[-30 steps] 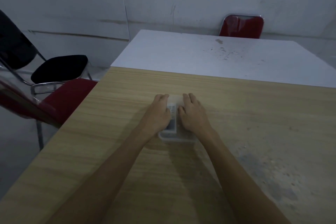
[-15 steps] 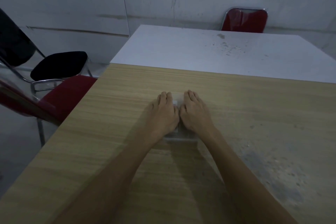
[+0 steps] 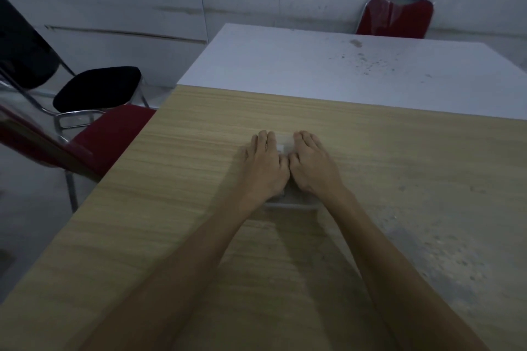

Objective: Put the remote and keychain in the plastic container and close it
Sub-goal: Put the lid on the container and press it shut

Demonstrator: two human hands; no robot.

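Note:
A clear plastic container (image 3: 291, 202) sits on the wooden table (image 3: 159, 236), almost wholly covered by my hands. My left hand (image 3: 266, 165) lies palm down on its left half. My right hand (image 3: 312, 167) lies palm down on its right half, thumbs touching in the middle. Only the container's near rim and a pale bit of its top between my fingers show. The remote and keychain are hidden under my hands.
A white table (image 3: 313, 65) butts against the far edge of the wooden one. A red chair (image 3: 395, 18) stands behind it. At the left are a red chair (image 3: 108, 137) and a black chair (image 3: 97, 88), close to the table's left edge.
My hands have slid together over the container's top and now hide the remote that showed through it a second ago. The container has stayed in place.

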